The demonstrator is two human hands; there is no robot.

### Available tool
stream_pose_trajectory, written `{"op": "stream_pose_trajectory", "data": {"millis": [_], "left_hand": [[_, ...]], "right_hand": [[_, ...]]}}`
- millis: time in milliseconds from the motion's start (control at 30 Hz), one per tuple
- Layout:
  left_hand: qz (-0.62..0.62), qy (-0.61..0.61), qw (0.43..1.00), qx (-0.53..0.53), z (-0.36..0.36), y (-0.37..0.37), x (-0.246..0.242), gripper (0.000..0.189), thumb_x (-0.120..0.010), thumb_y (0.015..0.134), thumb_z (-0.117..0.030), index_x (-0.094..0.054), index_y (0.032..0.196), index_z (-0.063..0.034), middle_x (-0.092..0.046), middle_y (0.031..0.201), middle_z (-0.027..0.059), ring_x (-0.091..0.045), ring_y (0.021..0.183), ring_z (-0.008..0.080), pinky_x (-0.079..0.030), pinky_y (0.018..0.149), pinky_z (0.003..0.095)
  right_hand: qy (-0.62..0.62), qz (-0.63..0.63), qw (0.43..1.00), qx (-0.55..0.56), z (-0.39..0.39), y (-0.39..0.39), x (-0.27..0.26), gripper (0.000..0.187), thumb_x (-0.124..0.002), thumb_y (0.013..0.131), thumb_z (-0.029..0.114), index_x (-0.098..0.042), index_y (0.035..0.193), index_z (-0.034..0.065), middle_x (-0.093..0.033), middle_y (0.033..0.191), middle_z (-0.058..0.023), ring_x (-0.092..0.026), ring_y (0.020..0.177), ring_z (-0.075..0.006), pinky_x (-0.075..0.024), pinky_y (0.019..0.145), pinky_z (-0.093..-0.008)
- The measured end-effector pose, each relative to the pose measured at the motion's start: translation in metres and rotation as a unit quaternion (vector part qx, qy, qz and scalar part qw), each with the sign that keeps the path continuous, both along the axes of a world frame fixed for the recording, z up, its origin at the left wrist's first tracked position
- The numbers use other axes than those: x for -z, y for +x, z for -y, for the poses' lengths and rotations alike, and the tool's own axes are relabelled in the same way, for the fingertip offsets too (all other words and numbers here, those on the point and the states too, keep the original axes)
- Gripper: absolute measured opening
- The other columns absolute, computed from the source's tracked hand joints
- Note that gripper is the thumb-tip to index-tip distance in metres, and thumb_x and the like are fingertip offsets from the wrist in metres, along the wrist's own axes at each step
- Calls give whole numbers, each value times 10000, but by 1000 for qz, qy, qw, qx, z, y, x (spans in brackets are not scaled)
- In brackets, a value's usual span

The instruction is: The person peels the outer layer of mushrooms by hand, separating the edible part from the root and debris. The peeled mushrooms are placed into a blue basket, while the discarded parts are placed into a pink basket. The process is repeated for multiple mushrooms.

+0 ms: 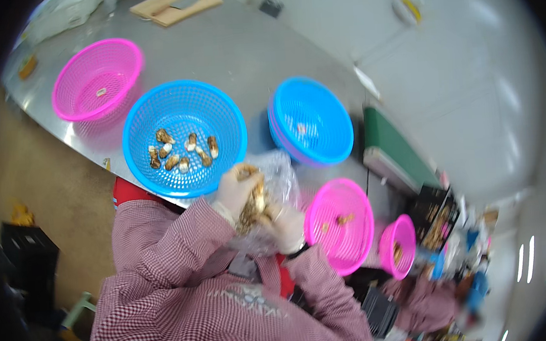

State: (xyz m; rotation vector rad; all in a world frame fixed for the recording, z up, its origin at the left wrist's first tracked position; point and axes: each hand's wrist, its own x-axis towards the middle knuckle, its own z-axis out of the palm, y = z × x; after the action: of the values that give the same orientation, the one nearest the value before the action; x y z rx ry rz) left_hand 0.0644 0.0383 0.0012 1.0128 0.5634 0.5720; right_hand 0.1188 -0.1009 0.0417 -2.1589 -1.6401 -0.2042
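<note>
My left hand (239,192), in a pale glove, grips a brown-and-white mushroom (259,197) beside the rim of a blue plastic colander (131,114). My right hand (287,227), also gloved, meets the mushroom's lower side; blur hides what its fingers grip. Around and beneath both hands spreads a clear plastic bag (277,170), with a rough brown mass (248,217) just under the mushroom. Inside the blue colander lie several short mushrooms (171,162) with brown skins and white ends.
A pink colander (100,113) stands left on the metal table (226,45). Stacked colanders (312,120) are right of my hands. Nearer right, one pink colander (343,265) holds small brown pieces; a smaller pink basket (409,227) follows. A wooden board (171,6), green-belted conveyor (390,148) and another person (424,302) are farther off.
</note>
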Motion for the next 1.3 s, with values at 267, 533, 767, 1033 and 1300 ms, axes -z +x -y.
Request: {"op": "stream_pose_trajectory", "data": {"millis": [267,533,767,1033,1300], "left_hand": [[15,-141,989,41,3,-11,5,227,-646,866,-173,-615,1031,-20,-604,750,17,-513,584,73,-419,521,203],[64,-245,964,84,0,-8,17,222,-523,936,-120,-558,1109,15,-629,986,81,-621,810,155,-521,697,278],[106,-269,953,96,5,-15,7,230,-517,937,-119,-560,1126,3,-630,1028,93,-616,943,191,-519,807,310],[107,-297,942,111,1,-12,32,265,-465,970,-194,-555,1146,-18,-629,1074,107,-639,901,219,-528,830,343],[161,-441,860,201,4,-10,40,287,-416,996,-267,-553,1073,-28,-632,1031,121,-612,946,267,-506,870,384]], "right_hand": [[-38,116,990,78,0,-12,-1,331,-691,758,393,-542,671,111,-551,639,-69,-584,587,-237,-437,502,-371],[73,-16,992,101,12,-8,6,289,-734,758,318,-559,707,93,-528,600,-85,-552,529,-268,-413,462,-368],[-2,-38,998,49,3,-9,9,226,-684,815,300,-632,822,81,-564,640,-111,-579,562,-297,-442,506,-392],[55,-36,998,22,1,-17,-2,199,-689,802,268,-618,753,89,-539,608,-106,-566,572,-287,-421,508,-392],[86,-41,993,75,-12,-15,2,241,-699,785,309,-620,793,82,-567,623,-110,-590,550,-282,-434,484,-388]]}}
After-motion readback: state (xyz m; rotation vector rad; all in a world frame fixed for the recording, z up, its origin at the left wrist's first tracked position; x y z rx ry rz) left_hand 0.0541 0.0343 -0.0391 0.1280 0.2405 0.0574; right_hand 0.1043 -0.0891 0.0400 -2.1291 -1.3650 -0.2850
